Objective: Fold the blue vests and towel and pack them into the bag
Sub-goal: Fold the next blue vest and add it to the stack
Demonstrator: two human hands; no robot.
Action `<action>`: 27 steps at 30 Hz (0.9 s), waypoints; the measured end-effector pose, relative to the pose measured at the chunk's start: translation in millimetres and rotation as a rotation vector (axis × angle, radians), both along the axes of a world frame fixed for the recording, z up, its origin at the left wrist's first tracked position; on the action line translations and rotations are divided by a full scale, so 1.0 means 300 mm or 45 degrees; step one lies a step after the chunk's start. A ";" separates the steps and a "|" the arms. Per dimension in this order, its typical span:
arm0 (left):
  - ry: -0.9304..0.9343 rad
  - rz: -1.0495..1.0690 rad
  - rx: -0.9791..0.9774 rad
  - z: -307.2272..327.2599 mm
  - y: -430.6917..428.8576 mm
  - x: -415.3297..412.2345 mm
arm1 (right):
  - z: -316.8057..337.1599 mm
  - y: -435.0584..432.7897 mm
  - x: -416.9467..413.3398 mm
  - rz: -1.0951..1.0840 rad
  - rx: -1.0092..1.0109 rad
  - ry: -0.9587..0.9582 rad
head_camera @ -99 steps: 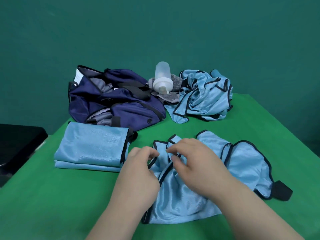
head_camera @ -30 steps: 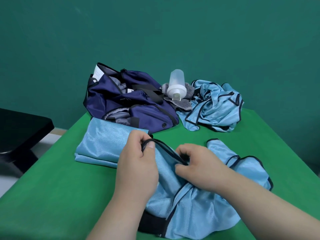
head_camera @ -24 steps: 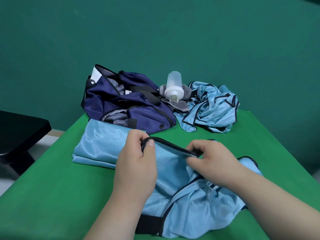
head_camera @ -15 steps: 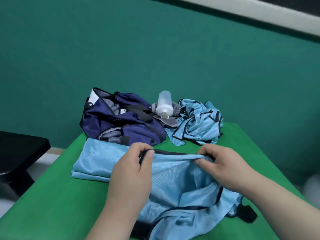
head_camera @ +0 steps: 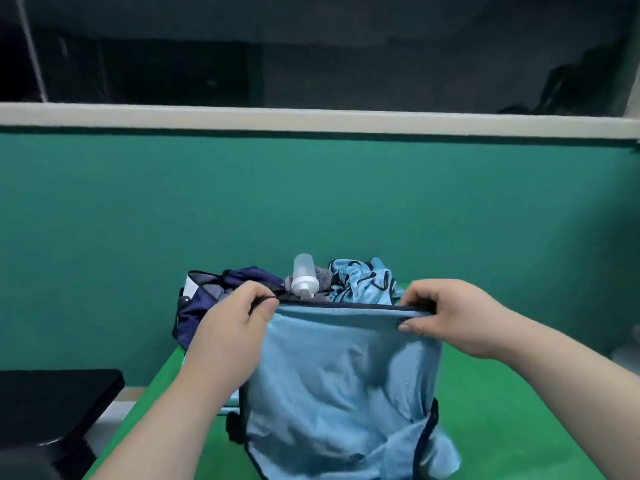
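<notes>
Hanging above the green table (head_camera: 502,410), a blue vest (head_camera: 343,386) is pinched along its dark-trimmed edge by the left hand (head_camera: 235,330) and right hand (head_camera: 450,315).

Most of bag (head_camera: 194,311) hidden behind vest (head_camera: 339,375), vest's lower edge cut off below

Teal wall (head_camera: 173,216), pale ledge (head_camera: 311,121), dark window (head_camera: 311,57) above; black stool (head_camera: 52,407) left.
</notes>
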State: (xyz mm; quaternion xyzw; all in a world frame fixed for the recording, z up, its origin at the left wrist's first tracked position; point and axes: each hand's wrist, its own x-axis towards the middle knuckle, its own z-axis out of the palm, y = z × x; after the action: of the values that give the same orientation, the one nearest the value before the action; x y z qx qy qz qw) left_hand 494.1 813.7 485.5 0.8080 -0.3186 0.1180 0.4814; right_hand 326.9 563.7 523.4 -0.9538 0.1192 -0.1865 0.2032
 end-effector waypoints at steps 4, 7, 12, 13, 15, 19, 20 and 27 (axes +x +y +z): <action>-0.021 0.065 -0.062 0.120 0.062 -0.059 | 0.089 0.005 -0.126 -0.016 0.090 -0.104; -0.047 0.109 -0.116 0.196 0.107 -0.087 | 0.142 0.003 -0.211 -0.042 0.119 -0.122; 0.016 0.145 -0.077 0.255 0.146 -0.135 | 0.208 0.007 -0.346 -0.095 0.098 -0.145; 0.023 0.145 -0.071 0.259 0.154 -0.141 | 0.215 0.007 -0.370 -0.109 0.084 -0.134; 0.013 0.135 -0.064 0.272 0.174 -0.156 | 0.224 0.010 -0.415 -0.132 0.048 -0.112; -0.058 0.110 -0.050 0.326 0.212 -0.195 | 0.251 0.027 -0.495 -0.148 -0.003 -0.138; -0.071 0.109 -0.049 0.341 0.221 -0.204 | 0.263 0.029 -0.513 -0.153 -0.015 -0.146; -0.088 0.071 -0.077 0.441 0.263 -0.230 | 0.349 0.041 -0.585 -0.135 0.069 -0.305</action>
State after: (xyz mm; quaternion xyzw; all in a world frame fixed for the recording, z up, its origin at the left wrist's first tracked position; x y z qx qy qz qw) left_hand 425.0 892.7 617.6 0.7971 -0.3087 0.1685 0.4908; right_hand 151.6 576.2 628.0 -0.9111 0.1493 -0.3064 0.2316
